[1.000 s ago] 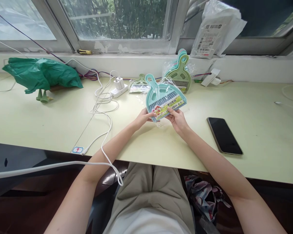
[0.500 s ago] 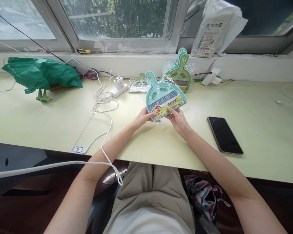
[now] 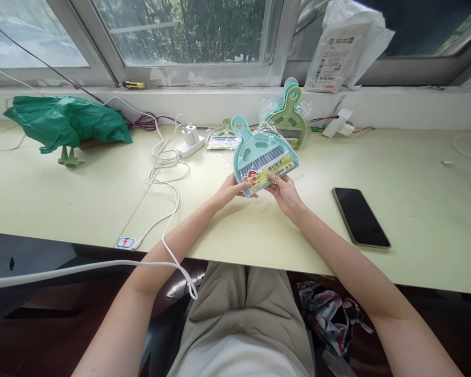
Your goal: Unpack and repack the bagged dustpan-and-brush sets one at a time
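Note:
I hold a small teal dustpan-and-brush set [image 3: 259, 149] in a clear plastic bag above the pale green table [image 3: 63, 193]. My left hand [image 3: 231, 189] pinches the bag's lower left corner, by the printed label. My right hand [image 3: 286, 191] grips the lower right edge of the same pack. The handle points away from me, toward the window.
A stack of bagged dustpans [image 3: 288, 112] leans on the sill behind. Another flat pack [image 3: 223, 139] lies beside a white charger [image 3: 190, 141] with coiled cable. A black phone [image 3: 360, 217] lies right. A green plastic bag [image 3: 66, 120] sits far left.
The pack has tilted up and shifted very slightly away from me; both hands keep the same hold.

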Motion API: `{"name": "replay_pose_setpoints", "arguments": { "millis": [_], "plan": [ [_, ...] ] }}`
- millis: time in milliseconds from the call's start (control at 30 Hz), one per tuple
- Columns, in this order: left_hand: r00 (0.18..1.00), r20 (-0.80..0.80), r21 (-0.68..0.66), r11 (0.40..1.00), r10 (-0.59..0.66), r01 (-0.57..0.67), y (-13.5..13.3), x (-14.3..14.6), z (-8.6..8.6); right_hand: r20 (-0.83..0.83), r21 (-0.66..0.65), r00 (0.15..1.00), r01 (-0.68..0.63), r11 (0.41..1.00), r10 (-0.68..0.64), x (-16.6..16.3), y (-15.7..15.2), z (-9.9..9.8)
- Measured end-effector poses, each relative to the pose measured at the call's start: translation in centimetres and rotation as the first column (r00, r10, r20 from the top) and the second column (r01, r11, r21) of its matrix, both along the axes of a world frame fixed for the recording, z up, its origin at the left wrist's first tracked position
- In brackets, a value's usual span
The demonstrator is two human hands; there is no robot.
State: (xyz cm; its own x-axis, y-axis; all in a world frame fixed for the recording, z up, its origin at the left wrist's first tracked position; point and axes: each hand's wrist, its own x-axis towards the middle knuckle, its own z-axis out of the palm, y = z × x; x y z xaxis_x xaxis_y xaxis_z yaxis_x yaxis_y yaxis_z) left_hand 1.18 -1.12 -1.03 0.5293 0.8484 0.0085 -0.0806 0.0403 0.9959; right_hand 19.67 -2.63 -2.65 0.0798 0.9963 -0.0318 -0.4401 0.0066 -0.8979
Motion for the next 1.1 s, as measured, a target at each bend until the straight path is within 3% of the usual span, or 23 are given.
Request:
{"name": "replay_pose_setpoints", "arguments": {
  "millis": [567, 867, 1100],
  "plan": [
    [0.999, 0.038, -0.009, 1.0, 0.01, -0.01, 0.1, 0.1, -0.2, -0.085, 0.011, 0.996, 0.008, 1.0, -0.007, -0.2, 0.1, -0.3],
    [0.997, 0.072, -0.009, 0.999, 0.032, -0.031, 0.7, 0.3, -1.3, -0.06, -0.018, 0.998, -0.009, 1.0, 0.008, -0.1, 0.2, -0.2],
    [0.997, 0.055, -0.014, 0.999, 0.047, -0.046, 0.2, 0.4, -0.6, -0.069, -0.014, 0.997, -0.018, 1.0, 0.017, -0.1, 0.1, -0.2]
  ]
}}
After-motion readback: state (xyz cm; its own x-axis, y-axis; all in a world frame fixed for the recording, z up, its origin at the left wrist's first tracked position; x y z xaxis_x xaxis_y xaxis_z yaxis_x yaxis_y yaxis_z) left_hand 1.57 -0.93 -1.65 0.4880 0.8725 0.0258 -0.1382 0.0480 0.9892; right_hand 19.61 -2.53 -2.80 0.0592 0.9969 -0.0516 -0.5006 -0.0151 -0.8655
